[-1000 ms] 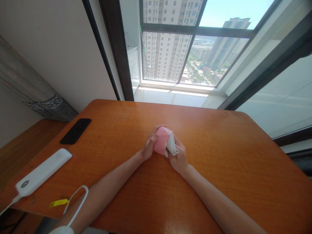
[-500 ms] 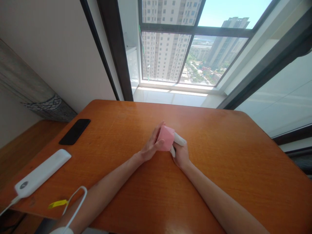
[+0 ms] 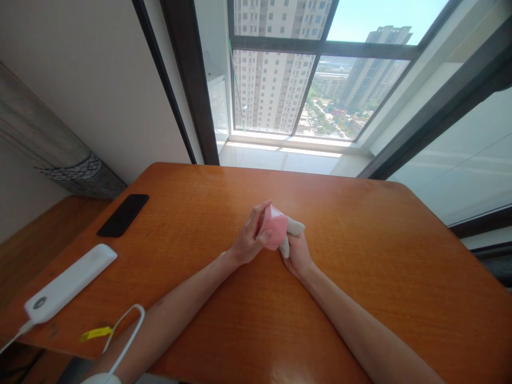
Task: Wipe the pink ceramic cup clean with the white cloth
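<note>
The left hand [image 3: 248,240] and right hand [image 3: 298,257], grips closed, held a folded pink-and-white bundle [image 3: 275,226] above the orange wooden table [image 3: 360,266].

Strong daylight is pouring through the tall window [image 3: 320,90], flooding the scene and nearly bleaching out the pale sill [image 3: 280,157]. A white glare [image 3: 282,368] is gleaming on the near edge of the orange wooden table [image 3: 360,250]. Only faint, soft shadows are falling around the pink object [image 3: 275,226], which is showing fairly sharply, while wide-angle distortion is bending the dark window frame [image 3: 188,80] toward the picture's edges.
</note>
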A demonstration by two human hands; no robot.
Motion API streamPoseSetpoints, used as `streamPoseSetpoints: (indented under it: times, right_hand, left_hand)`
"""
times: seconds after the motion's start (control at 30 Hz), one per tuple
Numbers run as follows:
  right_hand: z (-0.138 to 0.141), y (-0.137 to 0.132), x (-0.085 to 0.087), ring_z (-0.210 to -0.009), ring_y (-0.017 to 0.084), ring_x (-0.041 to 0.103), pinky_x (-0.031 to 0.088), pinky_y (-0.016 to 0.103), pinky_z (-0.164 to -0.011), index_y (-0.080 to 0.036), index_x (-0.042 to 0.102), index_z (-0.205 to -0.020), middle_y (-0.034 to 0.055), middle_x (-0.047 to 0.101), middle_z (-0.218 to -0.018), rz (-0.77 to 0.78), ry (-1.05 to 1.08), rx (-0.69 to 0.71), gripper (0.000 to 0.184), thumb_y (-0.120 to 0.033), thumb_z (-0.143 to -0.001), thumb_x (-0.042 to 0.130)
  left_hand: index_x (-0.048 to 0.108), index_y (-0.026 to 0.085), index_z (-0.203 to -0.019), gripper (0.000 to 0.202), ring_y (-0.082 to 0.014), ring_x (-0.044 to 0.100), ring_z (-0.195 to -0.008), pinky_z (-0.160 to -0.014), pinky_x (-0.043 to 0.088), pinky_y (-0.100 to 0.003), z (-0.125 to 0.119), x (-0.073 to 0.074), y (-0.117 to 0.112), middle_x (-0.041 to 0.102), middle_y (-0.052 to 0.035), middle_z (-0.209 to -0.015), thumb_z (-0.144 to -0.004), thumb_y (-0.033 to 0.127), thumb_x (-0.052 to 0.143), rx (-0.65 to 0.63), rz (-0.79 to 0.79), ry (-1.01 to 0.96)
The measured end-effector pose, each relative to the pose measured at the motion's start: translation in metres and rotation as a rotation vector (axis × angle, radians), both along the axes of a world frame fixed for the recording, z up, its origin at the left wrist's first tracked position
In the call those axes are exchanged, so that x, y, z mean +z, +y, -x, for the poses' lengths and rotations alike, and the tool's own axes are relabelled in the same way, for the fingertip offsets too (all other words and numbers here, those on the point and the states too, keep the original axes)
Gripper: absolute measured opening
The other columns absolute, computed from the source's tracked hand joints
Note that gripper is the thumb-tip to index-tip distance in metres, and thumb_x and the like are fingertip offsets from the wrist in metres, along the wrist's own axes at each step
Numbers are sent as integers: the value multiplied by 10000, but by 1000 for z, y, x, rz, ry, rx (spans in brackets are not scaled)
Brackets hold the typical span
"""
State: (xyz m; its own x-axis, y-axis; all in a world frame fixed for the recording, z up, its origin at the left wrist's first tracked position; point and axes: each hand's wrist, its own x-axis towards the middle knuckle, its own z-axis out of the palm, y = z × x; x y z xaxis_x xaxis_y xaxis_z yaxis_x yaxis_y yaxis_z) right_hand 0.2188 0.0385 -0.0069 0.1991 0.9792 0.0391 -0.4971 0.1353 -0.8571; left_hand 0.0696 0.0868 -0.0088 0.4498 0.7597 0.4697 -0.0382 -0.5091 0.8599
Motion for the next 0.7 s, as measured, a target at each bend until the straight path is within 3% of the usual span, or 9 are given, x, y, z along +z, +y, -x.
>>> streamPoseSetpoints:
  times: [0.13,0.3,0.5,0.6,0.7]
  right_hand:
    - [-2,-7,-3,-712,176,622,540,291,-669,-220,790,-852,-3,742,-779,-65,-258,-71,128,-348,-858,801]
    - [-2,-16,2,-760,196,631,542,311,-722,-218,771,-955,20,736,-859,-180,-580,-160,148,-324,-950,667]
    - [-5,-18,-1,-695,171,600,464,293,-646,-211,632,-674,61,663,-886,-492,-951,-211,296,-238,-966,585]
    - [-7,-19,-1,-677,155,590,441,280,-630,-211,643,-699,54,652,-894,-518,-980,-209,266,-194,-959,588]
    - [-7,-20,3,-723,165,613,471,287,-670,-207,653,-699,61,679,-928,-469,-877,-182,255,-208,-950,611]
  left_hand:
    - [408,245,-1623,689,-318,568,-1358,-1224,410,-454,0,0,-1,564,-112,-1534,-1039,590,526,-16,95,-54]
    - [492,228,-1574,645,-328,548,-1388,-1232,392,-450,0,-1,0,589,-96,-1539,-1025,567,485,-46,238,-132]
    - [513,225,-1581,659,-333,633,-1325,-1209,435,-502,0,-5,3,709,-100,-1414,-1021,561,433,-185,441,-268]
    - [498,232,-1605,673,-337,647,-1332,-1220,441,-521,0,-6,4,717,-106,-1424,-1026,571,443,-223,478,-304]
    - [457,258,-1643,699,-350,601,-1419,-1279,382,-547,1,-5,3,663,-107,-1523,-1047,620,433,-243,447,-273]
